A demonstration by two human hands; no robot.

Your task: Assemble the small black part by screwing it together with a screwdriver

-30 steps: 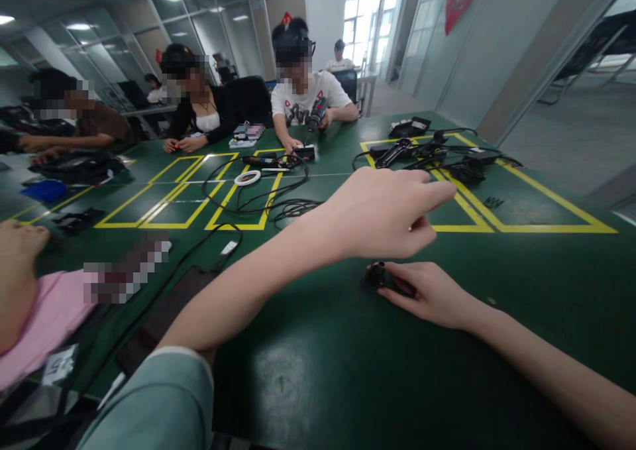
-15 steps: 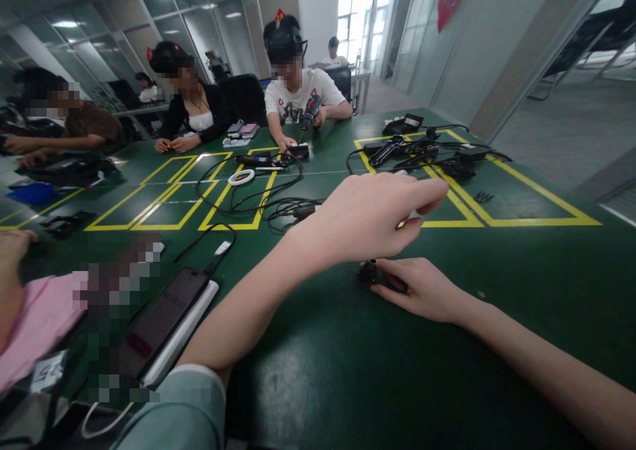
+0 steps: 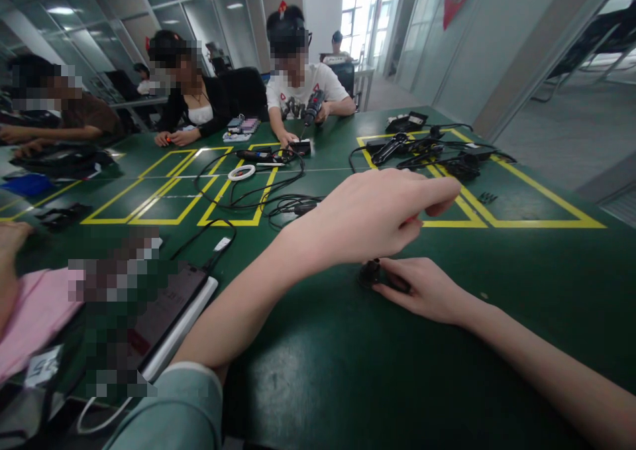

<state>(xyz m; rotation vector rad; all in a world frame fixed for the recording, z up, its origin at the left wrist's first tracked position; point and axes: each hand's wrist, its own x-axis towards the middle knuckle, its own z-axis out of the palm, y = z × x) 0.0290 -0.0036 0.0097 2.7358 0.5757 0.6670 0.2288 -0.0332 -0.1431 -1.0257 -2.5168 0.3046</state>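
My left hand (image 3: 377,211) reaches across the middle of the view, raised above the green table (image 3: 318,364). Its fingers are curled together near the thumb, and what they hold, if anything, is too hidden to name. Below and slightly right, my right hand (image 3: 427,287) rests low at the table, thumb and fingers closed around a small black part (image 3: 369,274). The part stands on the tabletop, just under my left hand, which hides some of the space above it.
Black cables and devices (image 3: 427,148) lie at the back right, inside yellow tape lines. A white ring (image 3: 241,172) and looped cables sit beyond my left forearm. A phone (image 3: 169,304) lies at left. Across the table, a person (image 3: 303,85) holds a power drill (image 3: 314,107).
The view has shifted slightly. My left hand has moved a little to the right; my right hand still grips the black part.
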